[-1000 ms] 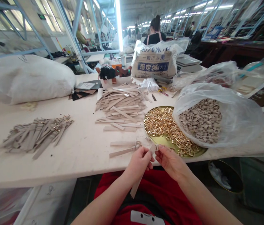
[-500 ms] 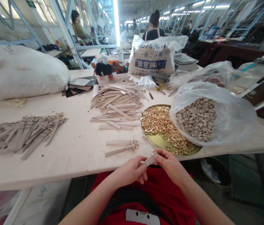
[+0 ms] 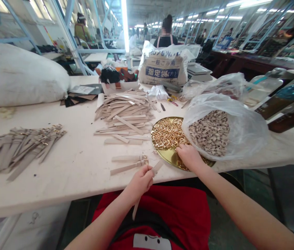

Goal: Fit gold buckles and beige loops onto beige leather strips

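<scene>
My left hand is closed on a beige strap at the table's near edge; the strap's lower end hangs down over my red shirt. My right hand rests on the gold buckles in the round gold tray, fingers curled down among them; what they grip is hidden. Two finished straps with buckles lie on the table just left of the tray.
A loose pile of beige straps lies behind. A clear bag of beige loops overlaps the tray's right side. A heap of finished straps lies at left, a big white sack behind it. People work in the distance.
My right hand let go of the strap and moved forward onto the buckles in the tray. My left hand keeps the strap, now alone.
</scene>
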Available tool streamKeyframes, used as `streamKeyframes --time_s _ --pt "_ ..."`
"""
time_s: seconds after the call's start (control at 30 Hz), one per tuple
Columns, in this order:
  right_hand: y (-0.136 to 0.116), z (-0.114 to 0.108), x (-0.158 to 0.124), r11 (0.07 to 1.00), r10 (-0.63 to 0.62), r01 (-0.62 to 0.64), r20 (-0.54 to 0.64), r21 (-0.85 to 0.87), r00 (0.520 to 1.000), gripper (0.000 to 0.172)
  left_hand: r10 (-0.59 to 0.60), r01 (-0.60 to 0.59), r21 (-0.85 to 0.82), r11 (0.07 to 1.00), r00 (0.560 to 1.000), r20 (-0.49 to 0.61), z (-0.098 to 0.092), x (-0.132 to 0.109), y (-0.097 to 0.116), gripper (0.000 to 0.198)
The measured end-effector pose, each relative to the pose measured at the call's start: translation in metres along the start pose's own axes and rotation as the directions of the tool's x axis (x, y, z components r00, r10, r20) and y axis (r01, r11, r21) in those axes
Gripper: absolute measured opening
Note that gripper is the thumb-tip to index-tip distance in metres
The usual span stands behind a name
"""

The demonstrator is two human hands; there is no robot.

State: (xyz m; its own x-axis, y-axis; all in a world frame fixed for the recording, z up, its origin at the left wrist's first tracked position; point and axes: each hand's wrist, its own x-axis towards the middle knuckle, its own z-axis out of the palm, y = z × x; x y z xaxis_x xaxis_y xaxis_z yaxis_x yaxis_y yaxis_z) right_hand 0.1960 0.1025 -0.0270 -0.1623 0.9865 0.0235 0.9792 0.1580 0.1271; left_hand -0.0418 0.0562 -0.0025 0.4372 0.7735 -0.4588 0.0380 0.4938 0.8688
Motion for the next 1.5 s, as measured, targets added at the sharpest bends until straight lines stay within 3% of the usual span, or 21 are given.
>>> streamKeyframes --time_s 0.13,0.4,0.63,0.83,0.93,0.97,1.03,1.1,1.27,1.5 --pt "0.002 0.003 0.002 0.999 -0.034 0.034 -0.002 -0.038 0.999 0.019 0.004 -0.004 -0.032 0.999 1.0 0.016 0.003 0.003 0.002 0.01" --pt "-0.006 0.008 0.0 0.989 0.038 -0.037 0.008 -0.146 0.999 0.022 0.046 -0.045 0.075 0.996 0.999 -0.013 0.009 0.01 0.007 0.017" --pt "-0.015 0.008 0.012 0.982 0.12 -0.117 0.012 -0.15 0.993 0.025 0.014 -0.012 0.092 0.996 1.0 -0.011 0.008 0.008 0.0 0.018" --pt "-0.006 -0.002 0.012 0.987 0.121 -0.121 -0.008 -0.102 0.993 0.019 0.025 -0.023 0.076 0.997 0.999 -0.023 0.001 0.007 -0.003 0.02" --pt "-0.01 -0.011 0.001 0.974 0.112 -0.112 0.015 0.197 0.994 0.016 0.07 -0.068 0.054 0.996 0.997 -0.043 -0.001 0.013 -0.005 0.022" --pt "-0.015 -0.014 -0.004 0.925 0.083 -0.097 0.055 0.368 0.995 0.017 0.084 -0.082 0.036 0.996 0.995 -0.048 -0.001 0.016 -0.005 0.023" --pt "-0.03 -0.02 -0.015 0.741 -0.033 -0.072 0.143 0.668 0.989 0.02 0.101 -0.102 -0.019 0.995 0.994 -0.044 0.001 0.021 -0.004 0.025" --pt "-0.048 -0.026 -0.025 0.603 -0.145 -0.047 0.167 0.796 0.975 0.021 0.106 -0.108 -0.08 0.991 0.994 -0.028 0.003 0.024 -0.003 0.026" --pt "-0.08 -0.032 -0.039 0.534 -0.204 0.076 0.041 0.842 0.978 0.011 0.033 -0.038 -0.092 0.995 0.998 -0.056 0.005 0.024 -0.005 0.017" --pt "-0.086 -0.02 -0.048 0.572 -0.221 0.228 -0.12 0.788 0.968 0.016 0.001 -0.002 -0.017 1.0 0.998 -0.062 -0.001 0.016 -0.009 0.017"
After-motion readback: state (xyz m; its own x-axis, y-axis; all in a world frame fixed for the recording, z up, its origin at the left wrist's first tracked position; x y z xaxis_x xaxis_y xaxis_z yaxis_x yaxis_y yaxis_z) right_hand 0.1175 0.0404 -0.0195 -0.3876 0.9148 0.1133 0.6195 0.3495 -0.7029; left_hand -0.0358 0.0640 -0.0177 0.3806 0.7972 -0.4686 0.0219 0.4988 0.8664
